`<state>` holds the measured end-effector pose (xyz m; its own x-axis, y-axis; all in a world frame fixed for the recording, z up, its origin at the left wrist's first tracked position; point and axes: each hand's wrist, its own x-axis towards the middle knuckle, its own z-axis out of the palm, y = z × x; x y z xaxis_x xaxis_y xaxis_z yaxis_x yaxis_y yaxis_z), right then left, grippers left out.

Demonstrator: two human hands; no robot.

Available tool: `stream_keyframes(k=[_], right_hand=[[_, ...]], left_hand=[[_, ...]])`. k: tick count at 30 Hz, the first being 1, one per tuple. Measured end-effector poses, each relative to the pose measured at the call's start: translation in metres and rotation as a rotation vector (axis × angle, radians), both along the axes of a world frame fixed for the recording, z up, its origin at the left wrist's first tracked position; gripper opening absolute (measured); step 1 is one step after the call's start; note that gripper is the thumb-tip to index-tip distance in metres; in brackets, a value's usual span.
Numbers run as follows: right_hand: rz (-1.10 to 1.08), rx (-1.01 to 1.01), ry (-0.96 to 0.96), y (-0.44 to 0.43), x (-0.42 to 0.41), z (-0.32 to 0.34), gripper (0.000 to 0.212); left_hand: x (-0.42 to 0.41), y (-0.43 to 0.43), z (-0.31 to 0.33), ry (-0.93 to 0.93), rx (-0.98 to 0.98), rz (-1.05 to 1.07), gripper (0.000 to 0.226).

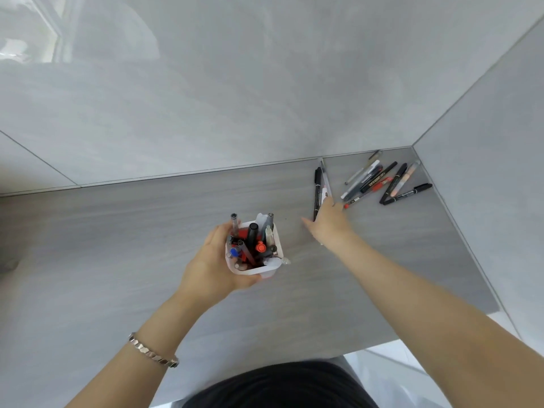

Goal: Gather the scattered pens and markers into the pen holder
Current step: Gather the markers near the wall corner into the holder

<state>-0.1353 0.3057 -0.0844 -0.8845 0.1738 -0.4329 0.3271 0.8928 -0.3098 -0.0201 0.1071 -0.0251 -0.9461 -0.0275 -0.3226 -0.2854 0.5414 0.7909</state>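
Observation:
A white pen holder stands at the middle of the grey counter, packed with several black, red, blue and grey pens. My left hand wraps around its left and near side. My right hand reaches to the right of it, fingers closed on the near ends of a black marker and a clear pen that point away from me. Several more pens and markers lie scattered in the far right corner, beyond my right hand.
Grey tiled walls close the counter at the back and on the right, forming a corner behind the scattered pens. The counter's near edge runs at the lower right, with white floor below. A bracelet sits on my left wrist.

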Motion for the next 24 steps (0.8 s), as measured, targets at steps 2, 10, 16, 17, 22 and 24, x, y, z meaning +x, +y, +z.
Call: stream_keyframes(k=[2, 10, 16, 17, 22, 24], right_hand=[[-0.038, 0.014, 0.035, -0.006, 0.000, -0.005, 0.053], [-0.078, -0.136, 0.016, 0.011, 0.002, -0.003, 0.035], [0.069, -0.551, 0.072, 0.030, 0.045, 0.035, 0.012], [0.085, -0.581, 0.094, 0.033, 0.053, 0.044, 0.016], [0.197, -0.678, 0.090, 0.034, 0.082, 0.085, 0.020], [0.308, -0.642, 0.076, 0.024, 0.090, 0.099, 0.017]], left_hand=[[0.001, 0.000, 0.000, -0.001, -0.005, -0.003, 0.105], [0.001, -0.002, -0.004, 0.017, -0.034, -0.019, 0.097], [0.003, -0.001, -0.001, 0.005, -0.019, -0.048, 0.101], [0.004, -0.002, 0.001, -0.017, 0.000, -0.068, 0.107], [0.003, 0.000, 0.029, 0.156, 0.197, 0.091, 0.087], [-0.005, 0.004, 0.048, 0.297, 0.185, 0.209, 0.054]])
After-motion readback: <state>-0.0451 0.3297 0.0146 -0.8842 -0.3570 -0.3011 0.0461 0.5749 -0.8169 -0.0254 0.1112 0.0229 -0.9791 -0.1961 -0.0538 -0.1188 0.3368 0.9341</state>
